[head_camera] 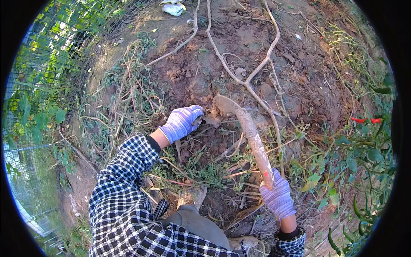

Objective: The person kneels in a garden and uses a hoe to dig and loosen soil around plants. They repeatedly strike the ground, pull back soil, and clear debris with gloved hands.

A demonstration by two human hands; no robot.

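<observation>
My left hand [183,122], in a purple-white knit glove, is curled at the dug soil, its fingers around what looks like a dirt-covered clod or root piece [197,121]. My right hand [278,194], gloved alike, grips the lower end of a worn, mud-caked wooden handle [258,144]. The handle belongs to a hand digging tool whose curved, soil-covered blade [224,103] rests at the loosened earth, just right of my left fingers. Cut green stems and leaves [205,172] lie on the ground between my hands.
A forked dry branch [245,83] lies across the soil beyond the tool. Wire netting with vines [48,64] stands at left. Chili plants with a red chili [366,120] and green ones grow at right. A crumpled white wrapper [174,9] lies at the top.
</observation>
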